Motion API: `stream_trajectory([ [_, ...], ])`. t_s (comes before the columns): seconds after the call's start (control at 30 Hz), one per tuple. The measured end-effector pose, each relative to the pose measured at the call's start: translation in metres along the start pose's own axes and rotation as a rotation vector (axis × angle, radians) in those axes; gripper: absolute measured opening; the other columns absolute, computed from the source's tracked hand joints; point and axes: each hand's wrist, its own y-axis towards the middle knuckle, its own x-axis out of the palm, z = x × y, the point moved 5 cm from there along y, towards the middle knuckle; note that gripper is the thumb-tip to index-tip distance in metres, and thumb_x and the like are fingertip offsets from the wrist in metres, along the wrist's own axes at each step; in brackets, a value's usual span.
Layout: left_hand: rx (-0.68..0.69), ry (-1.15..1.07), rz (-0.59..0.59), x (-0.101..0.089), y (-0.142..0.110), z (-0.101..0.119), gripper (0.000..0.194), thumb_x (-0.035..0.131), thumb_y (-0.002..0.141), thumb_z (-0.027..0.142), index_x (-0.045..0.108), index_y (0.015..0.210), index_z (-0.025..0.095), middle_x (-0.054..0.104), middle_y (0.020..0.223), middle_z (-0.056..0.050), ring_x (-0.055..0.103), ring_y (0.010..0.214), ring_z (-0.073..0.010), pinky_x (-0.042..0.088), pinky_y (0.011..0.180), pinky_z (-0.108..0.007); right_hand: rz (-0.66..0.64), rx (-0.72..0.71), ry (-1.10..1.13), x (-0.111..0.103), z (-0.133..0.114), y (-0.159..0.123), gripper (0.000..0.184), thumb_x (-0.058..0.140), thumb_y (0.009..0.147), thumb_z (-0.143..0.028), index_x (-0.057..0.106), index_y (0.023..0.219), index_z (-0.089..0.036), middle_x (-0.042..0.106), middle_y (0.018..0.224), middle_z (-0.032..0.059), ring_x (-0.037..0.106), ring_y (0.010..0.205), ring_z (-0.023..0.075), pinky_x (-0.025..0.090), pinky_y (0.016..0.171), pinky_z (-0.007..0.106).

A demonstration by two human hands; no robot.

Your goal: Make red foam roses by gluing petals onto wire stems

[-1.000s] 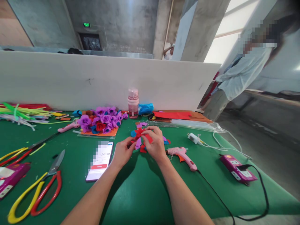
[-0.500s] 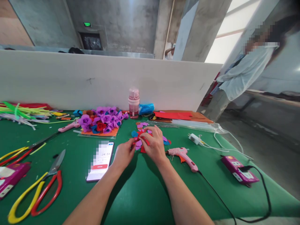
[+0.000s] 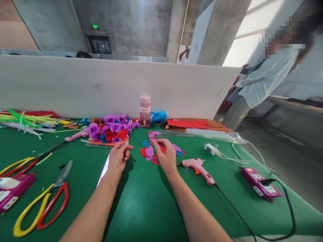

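Observation:
My left hand is at the near edge of a heap of purple paper flowers, its fingers curled. A red paper flower sits right at those fingertips, against the heap; the grip on its base is partly hidden. Over loose cut petals hovers my right hand, thumb and fingers slightly apart, with red showing between them. Purple petals, red petals and a blue petal lie beside it. A pink glue gun rests just right of that hand.
Large scissors lie at left, near a phone partly covered by my left arm. A pink bottle stands by the white partition. At right are a purple power strip and a white plug. A person stands beyond the table.
My hands have parted. The left one moved left to the flower heap, where the red flower now shows. The right stayed over the petals, and more of them are uncovered.

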Motion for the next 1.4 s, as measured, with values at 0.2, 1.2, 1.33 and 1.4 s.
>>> stream_trajectory([
  [0.2, -0.041, 0.090, -0.257, 0.035, -0.027, -0.011, 0.031, 0.073, 0.065, 0.037, 0.057, 0.078, 0.013, 0.065, 0.069, 0.000, 0.042, 0.038, -0.0013, 0.023, 0.034, -0.014, -0.100, -0.024, -0.027, 0.007, -0.001, -0.004, 0.016, 0.052, 0.087, -0.027, 0.064, 0.079, -0.019, 0.067, 0.077, 0.0036, 0.061, 0.075, 0.0172, 0.047, 0.072, 0.030],
  [1.2, -0.182, 0.159, -0.518, 0.049, -0.044, -0.019, 0.027, 0.074, 0.065, 0.034, 0.058, 0.072, 0.014, 0.058, 0.058, 0.004, 0.042, 0.034, -0.0028, 0.025, 0.030, -0.014, 0.089, -0.150, -0.170, -0.011, -0.015, -0.001, 0.006, 0.059, 0.083, -0.026, 0.058, 0.084, -0.020, 0.059, 0.076, 0.0009, 0.053, 0.069, 0.0149, 0.041, 0.070, 0.030],
  [1.33, 0.128, 0.237, -0.333, 0.041, -0.034, -0.005, 0.021, 0.071, 0.069, 0.033, 0.064, 0.073, 0.014, 0.059, 0.054, 0.003, 0.051, 0.044, -0.0075, 0.042, 0.043, -0.019, 0.120, 0.095, 0.121, -0.013, 0.001, 0.004, 0.016, 0.059, 0.081, -0.035, 0.059, 0.084, -0.020, 0.060, 0.077, 0.0015, 0.055, 0.071, 0.0151, 0.043, 0.068, 0.029],
  [1.4, 0.314, 0.323, -0.212, 0.034, -0.031, 0.004, 0.016, 0.070, 0.070, 0.030, 0.068, 0.074, 0.015, 0.063, 0.057, 0.002, 0.057, 0.052, -0.0099, 0.048, 0.055, -0.022, -0.003, 0.289, 0.343, -0.003, 0.013, 0.003, 0.023, 0.058, 0.081, -0.042, 0.062, 0.078, -0.019, 0.061, 0.072, 0.0015, 0.056, 0.068, 0.0149, 0.043, 0.066, 0.028],
])
